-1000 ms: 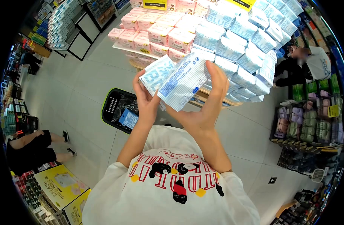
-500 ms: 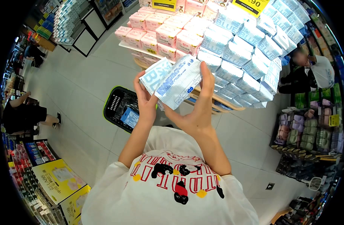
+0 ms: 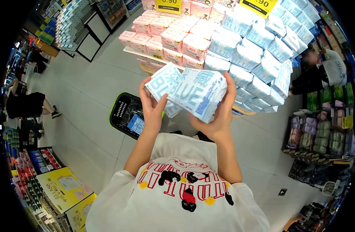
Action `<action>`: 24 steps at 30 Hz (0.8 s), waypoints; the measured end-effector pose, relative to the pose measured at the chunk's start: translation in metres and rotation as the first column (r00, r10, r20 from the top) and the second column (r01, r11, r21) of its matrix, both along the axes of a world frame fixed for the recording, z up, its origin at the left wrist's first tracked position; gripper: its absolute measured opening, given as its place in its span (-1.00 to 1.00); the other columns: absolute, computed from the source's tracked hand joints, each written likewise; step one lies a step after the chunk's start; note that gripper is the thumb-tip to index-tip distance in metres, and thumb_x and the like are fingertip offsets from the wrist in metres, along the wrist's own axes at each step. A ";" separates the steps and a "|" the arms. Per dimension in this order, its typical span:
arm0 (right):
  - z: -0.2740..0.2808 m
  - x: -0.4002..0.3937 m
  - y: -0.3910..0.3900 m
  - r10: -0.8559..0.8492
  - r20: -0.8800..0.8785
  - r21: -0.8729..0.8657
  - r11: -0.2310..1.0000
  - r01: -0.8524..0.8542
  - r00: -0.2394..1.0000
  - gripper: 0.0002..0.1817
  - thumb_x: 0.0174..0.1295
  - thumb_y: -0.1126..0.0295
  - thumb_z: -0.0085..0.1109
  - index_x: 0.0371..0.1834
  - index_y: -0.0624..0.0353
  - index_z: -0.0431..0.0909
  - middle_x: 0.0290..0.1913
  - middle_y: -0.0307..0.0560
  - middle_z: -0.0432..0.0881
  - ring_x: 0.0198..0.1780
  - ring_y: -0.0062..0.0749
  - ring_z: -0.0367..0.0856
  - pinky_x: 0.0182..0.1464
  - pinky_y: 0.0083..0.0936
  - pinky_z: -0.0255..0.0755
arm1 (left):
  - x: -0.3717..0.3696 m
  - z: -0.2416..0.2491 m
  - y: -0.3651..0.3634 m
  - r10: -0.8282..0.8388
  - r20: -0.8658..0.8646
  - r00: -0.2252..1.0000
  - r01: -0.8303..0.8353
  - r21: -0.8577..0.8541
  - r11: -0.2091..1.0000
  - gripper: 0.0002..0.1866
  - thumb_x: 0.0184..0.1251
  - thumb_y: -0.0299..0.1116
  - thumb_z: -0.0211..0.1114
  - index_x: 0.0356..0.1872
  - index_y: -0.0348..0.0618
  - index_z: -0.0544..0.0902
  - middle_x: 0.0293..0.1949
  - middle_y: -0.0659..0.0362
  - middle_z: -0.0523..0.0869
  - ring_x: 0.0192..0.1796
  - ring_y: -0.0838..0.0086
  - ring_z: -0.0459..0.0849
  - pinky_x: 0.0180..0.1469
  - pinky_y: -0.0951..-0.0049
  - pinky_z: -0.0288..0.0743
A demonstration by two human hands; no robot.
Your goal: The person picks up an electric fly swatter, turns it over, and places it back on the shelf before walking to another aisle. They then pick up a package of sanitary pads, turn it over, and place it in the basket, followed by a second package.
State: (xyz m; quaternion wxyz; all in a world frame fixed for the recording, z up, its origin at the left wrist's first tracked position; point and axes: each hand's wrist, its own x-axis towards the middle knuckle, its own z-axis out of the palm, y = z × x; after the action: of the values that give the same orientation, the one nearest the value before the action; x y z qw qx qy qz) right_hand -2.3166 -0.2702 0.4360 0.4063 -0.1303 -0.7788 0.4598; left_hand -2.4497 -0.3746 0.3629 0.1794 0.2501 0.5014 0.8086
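Observation:
In front of my chest I hold two white-and-blue tissue packs with large "BLUE" lettering. My left hand point(image 3: 152, 110) grips the left tissue pack point(image 3: 161, 83), fingers behind it and thumb at the right pack's edge. The right tissue pack point(image 3: 196, 92) is tilted and overlaps the left one; my right hand point(image 3: 220, 120) is closed around its right side and lower corner. Below and left of my left hand, a black shopping basket point(image 3: 118, 112) with a green rim stands on the floor. A blue package point(image 3: 136, 124) lies inside it.
Ahead, a display carries stacked pink packs point(image 3: 173, 40) and blue-and-white packs point(image 3: 245, 58), under a yellow price sign point(image 3: 258, 7). One person point(image 3: 334, 69) is at the right, another point(image 3: 24, 102) at the left. A slipper rack point(image 3: 320, 135) and yellow poster point(image 3: 65, 185) flank the aisle.
The right pack has turned from its small-print side to its "BLUE" face and moved slightly right and down with my right hand. My left hand still holds the other pack.

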 end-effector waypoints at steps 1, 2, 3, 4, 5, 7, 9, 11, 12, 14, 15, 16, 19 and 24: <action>-0.001 0.001 0.000 0.021 -0.036 -0.093 0.995 -0.024 0.999 0.14 -0.25 0.62 0.37 0.47 0.22 -0.16 0.24 0.03 0.24 0.27 -0.25 0.33 0.26 -0.42 0.26 | -0.001 0.001 0.000 0.002 -0.001 1.000 -0.002 -0.001 1.000 -0.28 0.21 -0.67 0.15 0.36 -0.14 0.05 0.19 0.00 0.37 0.25 0.38 0.40 0.28 0.38 0.27; -0.002 0.003 0.002 0.022 -0.037 -0.094 0.995 -0.026 0.999 0.14 -0.25 0.62 0.37 0.47 0.22 -0.16 0.24 0.03 0.24 0.27 -0.25 0.33 0.26 -0.42 0.26 | -0.001 0.002 0.000 0.011 0.000 1.000 -0.011 0.010 1.000 -0.28 0.21 -0.67 0.16 0.36 -0.14 0.05 0.18 0.00 0.37 0.25 0.38 0.40 0.27 0.38 0.28; -0.002 0.005 0.003 0.027 -0.026 -0.118 0.993 -0.030 0.999 0.14 -0.25 0.65 0.34 0.47 0.21 -0.16 0.26 0.03 0.23 0.29 -0.25 0.32 0.27 -0.41 0.25 | -0.001 0.002 0.000 0.020 0.000 1.000 -0.020 0.023 1.000 -0.28 0.21 -0.66 0.18 0.36 -0.14 0.05 0.18 0.00 0.37 0.25 0.38 0.40 0.27 0.38 0.29; -0.003 0.007 0.004 0.033 -0.014 -0.143 0.989 -0.035 0.999 0.13 -0.25 0.68 0.32 0.47 0.20 -0.16 0.28 0.02 0.21 0.30 -0.25 0.30 0.28 -0.41 0.24 | -0.001 0.002 0.000 0.021 0.000 1.000 -0.021 0.024 0.999 -0.28 0.21 -0.66 0.18 0.36 -0.14 0.05 0.18 0.00 0.37 0.25 0.38 0.40 0.27 0.38 0.29; -0.005 0.008 0.005 0.039 -0.009 -0.174 0.984 -0.040 0.999 0.15 -0.24 0.70 0.30 0.49 0.13 -0.18 0.28 0.01 0.25 0.29 -0.25 0.34 0.27 -0.40 0.27 | -0.003 0.001 -0.001 0.033 0.006 0.999 -0.033 0.025 0.999 -0.29 0.21 -0.66 0.18 0.35 -0.14 0.05 0.18 0.00 0.38 0.25 0.38 0.40 0.27 0.37 0.29; -0.006 0.007 0.006 0.052 -0.044 -0.288 0.955 -0.063 0.998 0.15 -0.24 0.71 0.30 0.49 0.09 -0.18 0.27 0.01 0.28 0.28 -0.25 0.37 0.25 -0.39 0.29 | -0.006 -0.001 -0.001 0.048 0.008 0.999 -0.048 0.028 0.998 -0.29 0.22 -0.66 0.18 0.35 -0.14 0.06 0.18 -0.01 0.38 0.24 0.38 0.40 0.27 0.36 0.29; -0.009 0.008 0.010 0.086 -0.050 -0.420 0.902 -0.099 0.995 0.18 -0.19 0.70 0.35 0.49 0.07 -0.25 0.22 0.05 0.34 0.19 -0.25 0.47 0.16 -0.42 0.41 | -0.010 -0.002 -0.003 0.060 0.047 0.997 -0.062 0.058 0.996 -0.32 0.23 -0.65 0.18 0.33 -0.13 0.07 0.17 -0.01 0.38 0.23 0.37 0.41 0.26 0.36 0.32; -0.015 0.012 0.013 0.133 -0.054 -0.435 0.889 -0.143 0.990 0.18 -0.18 0.70 0.35 0.49 0.07 -0.25 0.21 0.05 0.34 0.19 -0.26 0.46 0.16 -0.43 0.39 | -0.012 0.000 -0.004 0.053 0.071 0.996 -0.058 0.068 0.996 -0.32 0.22 -0.66 0.18 0.32 -0.13 0.07 0.17 -0.01 0.38 0.22 0.36 0.43 0.25 0.36 0.34; -0.015 0.012 0.012 0.177 -0.056 -0.453 0.873 -0.183 0.983 0.17 -0.17 0.70 0.35 0.49 0.07 -0.26 0.21 0.05 0.35 0.19 -0.27 0.46 0.17 -0.44 0.38 | -0.013 0.001 -0.005 0.044 0.096 0.994 -0.051 0.077 0.996 -0.32 0.21 -0.67 0.19 0.31 -0.13 0.08 0.17 0.00 0.39 0.21 0.36 0.44 0.23 0.36 0.36; -0.013 0.007 0.005 0.184 -0.082 -0.439 0.876 -0.202 0.979 0.13 -0.11 0.67 0.33 0.50 0.08 -0.25 0.17 0.02 0.38 0.17 -0.32 0.45 0.17 -0.44 0.36 | -0.014 0.000 -0.006 0.047 0.073 0.996 -0.053 0.077 0.996 -0.31 0.20 -0.69 0.20 0.30 -0.12 0.08 0.15 0.01 0.40 0.19 0.37 0.46 0.21 0.38 0.39; -0.016 0.004 0.004 0.169 -0.046 -0.493 0.853 -0.170 0.984 0.10 -0.07 0.65 0.32 0.49 0.08 -0.23 0.15 0.01 0.38 0.16 -0.33 0.45 0.17 -0.42 0.36 | -0.013 -0.001 -0.006 0.049 0.082 0.995 -0.055 0.071 0.996 -0.31 0.19 -0.71 0.19 0.30 -0.12 0.09 0.13 0.03 0.41 0.18 0.37 0.47 0.20 0.38 0.40; -0.019 0.001 0.000 0.157 -0.011 -0.548 0.825 -0.137 0.988 0.06 -0.04 0.63 0.31 0.49 0.08 -0.22 0.14 -0.01 0.39 0.15 -0.35 0.45 0.16 -0.41 0.36 | -0.012 0.000 -0.008 0.044 0.086 0.995 -0.051 0.076 0.996 -0.31 0.19 -0.72 0.18 0.30 -0.10 0.09 0.12 0.04 0.40 0.19 0.37 0.46 0.19 0.39 0.41; -0.029 -0.012 -0.012 0.123 -0.085 -0.632 0.760 -0.149 0.989 -0.06 0.02 0.58 0.29 0.44 0.08 -0.09 0.13 -0.03 0.38 0.14 -0.37 0.43 0.15 -0.42 0.36 | -0.017 -0.006 -0.013 0.042 0.102 0.994 -0.051 0.082 0.995 -0.33 0.18 -0.72 0.18 0.27 -0.09 0.10 0.10 0.05 0.41 0.18 0.38 0.46 0.19 0.40 0.39; -0.062 -0.024 -0.030 -0.170 -0.185 -0.865 0.496 -0.078 0.968 -0.26 0.14 0.52 0.21 0.35 0.07 0.00 0.13 -0.08 0.35 0.18 -0.38 0.36 0.23 -0.38 0.24 | -0.017 -0.020 -0.024 -0.052 0.235 0.971 0.023 0.126 0.992 -0.44 0.20 -0.70 0.18 0.14 -0.07 0.15 0.06 0.14 0.37 0.17 0.45 0.42 0.22 0.44 0.33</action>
State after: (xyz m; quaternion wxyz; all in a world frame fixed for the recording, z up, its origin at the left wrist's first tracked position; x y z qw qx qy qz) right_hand -2.3407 -0.2997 0.3740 0.3913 -0.2791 -0.3825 0.7891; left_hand -2.4664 -0.3989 0.3433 0.2377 0.1716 0.4210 0.8583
